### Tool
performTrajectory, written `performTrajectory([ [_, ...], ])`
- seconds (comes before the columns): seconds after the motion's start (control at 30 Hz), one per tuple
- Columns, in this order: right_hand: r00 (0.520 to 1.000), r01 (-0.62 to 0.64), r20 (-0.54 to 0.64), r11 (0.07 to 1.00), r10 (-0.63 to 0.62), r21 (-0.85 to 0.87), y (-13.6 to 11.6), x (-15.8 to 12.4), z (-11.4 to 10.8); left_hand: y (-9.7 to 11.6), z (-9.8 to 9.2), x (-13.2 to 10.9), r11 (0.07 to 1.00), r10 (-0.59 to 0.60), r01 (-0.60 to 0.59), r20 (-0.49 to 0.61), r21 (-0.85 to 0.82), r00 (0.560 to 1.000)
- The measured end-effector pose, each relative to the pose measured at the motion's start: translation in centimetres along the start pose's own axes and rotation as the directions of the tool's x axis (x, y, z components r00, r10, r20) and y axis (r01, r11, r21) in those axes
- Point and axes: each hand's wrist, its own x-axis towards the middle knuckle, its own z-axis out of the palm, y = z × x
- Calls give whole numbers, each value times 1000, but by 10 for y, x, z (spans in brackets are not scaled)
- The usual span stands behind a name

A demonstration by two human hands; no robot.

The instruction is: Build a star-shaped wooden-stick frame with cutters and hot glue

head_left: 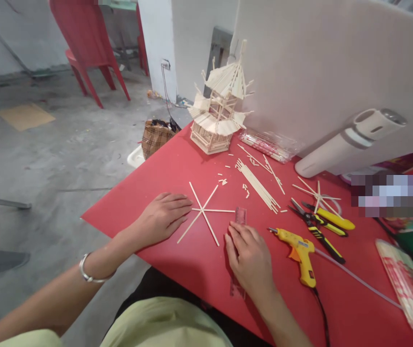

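Note:
My left hand (pixel 163 217) lies flat on the red table (pixel 177 168), fingers stretched out, its fingertips touching a star of crossed wooden sticks (pixel 203 212). My right hand (pixel 247 255) rests palm down on a clear plastic ruler (pixel 240 215), fingers together and extended over it. The ruler runs under the hand toward the table's near edge. A stick-built pagoda model (pixel 219 108) stands at the far end of the table.
A yellow glue gun (pixel 300 253) with its cord lies right of my right hand. Yellow-handled pliers and cutters (pixel 322 226), loose sticks (pixel 259 185), a second stick star (pixel 316 195) and stick packets (pixel 406 284) lie beyond. A white panel and lamp (pixel 347 142) stand behind.

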Motion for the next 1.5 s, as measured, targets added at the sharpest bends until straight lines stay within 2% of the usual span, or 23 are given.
performTrajectory([
  [0.13, 1000, 6, -1, 996, -6, -91, -3, -11, -6, 1, 1, -4, 1000, -9, 9, -23, 19, 1000],
  [0.23, 1000, -24, 9, 997, 25, -79, -7, -9, -14, 0, 0, -3, 1000, -10, 10, -22, 8, 1000],
  [0.3, 1000, -16, 24, 1000, 16, -13, -11, 0, -19, -1, 0, 1, 1000, 3, -3, 8, 15, 1000],
  [0.4, 995, 57, 73, 996, -62, 72, -22, 22, -20, -1, -2, 12, 999, 34, -37, 86, 33, 996],
  [0.5, 987, 74, 137, 996, -80, 47, -34, 43, -13, -2, -5, 24, 997, 73, -77, 148, 23, 986],
  [0.6, 982, 86, 169, 996, -89, 28, -40, 54, -4, -4, -7, 31, 993, 115, -115, 163, -8, 980],
  [1.1, 989, 102, 92, 989, -112, 104, -35, 55, 16, -12, -1, 33, 987, 159, -153, 131, -59, 978],
  [1.5, 995, 93, 32, 986, -98, 140, -34, 55, 18, -8, 3, 31, 988, 152, -148, 120, -42, 981],
])
